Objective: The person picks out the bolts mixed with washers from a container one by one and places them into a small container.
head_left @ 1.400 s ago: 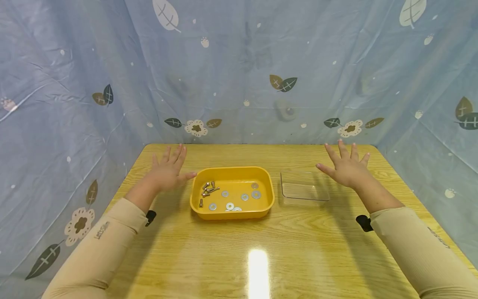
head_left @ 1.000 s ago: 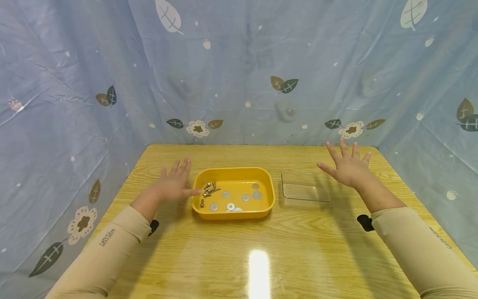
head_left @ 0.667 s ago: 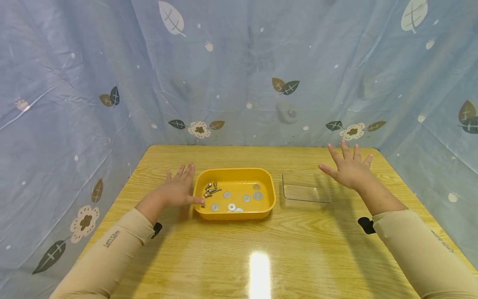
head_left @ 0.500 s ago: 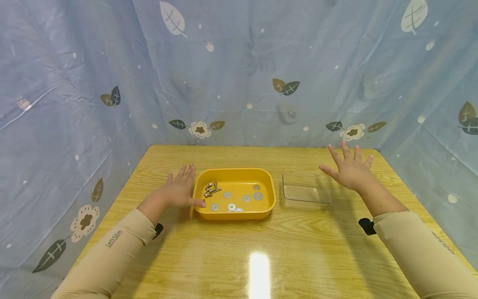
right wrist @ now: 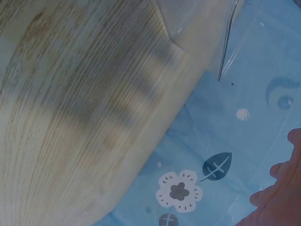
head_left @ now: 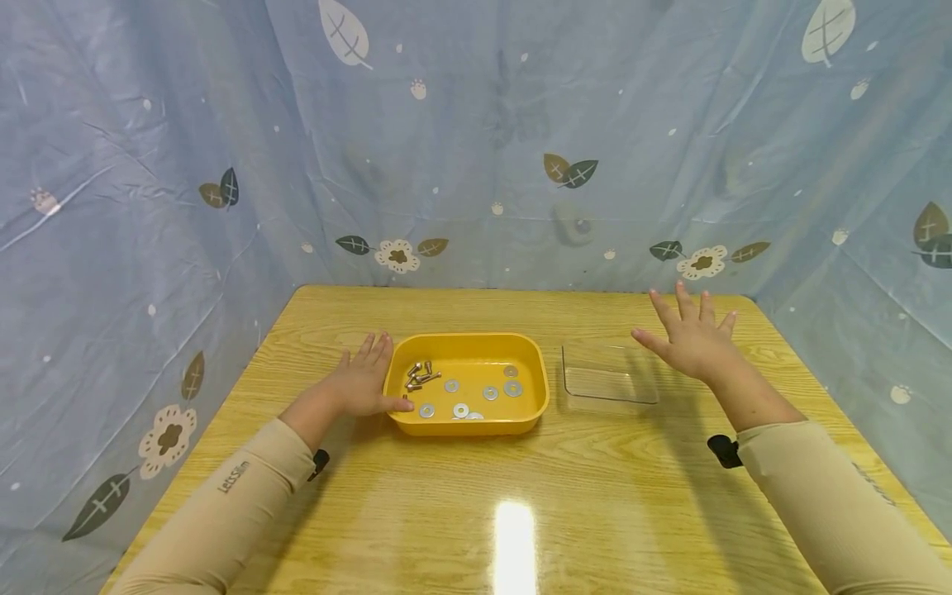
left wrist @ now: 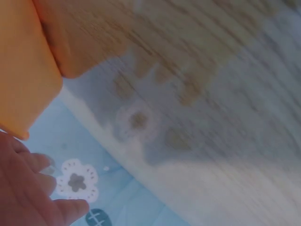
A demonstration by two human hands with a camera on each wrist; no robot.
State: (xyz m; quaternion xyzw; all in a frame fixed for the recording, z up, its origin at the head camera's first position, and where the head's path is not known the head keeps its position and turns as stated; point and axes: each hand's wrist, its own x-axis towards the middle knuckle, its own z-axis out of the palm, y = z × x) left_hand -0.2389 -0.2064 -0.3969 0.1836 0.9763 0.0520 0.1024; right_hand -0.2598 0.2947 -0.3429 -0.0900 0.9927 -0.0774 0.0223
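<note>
Head — rounded yellow tray [head_left: 468, 428].

Yellow tray [head_left: 466, 428], seemingly colourless box [head_left: 611, 401], wood-grain table [head_left: 402, 512], blue leaf-and-flower-print curtain [head_left: 454, 107]

Beige slvs [head_left: 216, 512], dk lettering [head_left: 234, 478]; blk wrist pcs [head_left: 724, 451].

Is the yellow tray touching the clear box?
Apart: the head view shows a strip of table between the yellow tray and the clear box.
</note>
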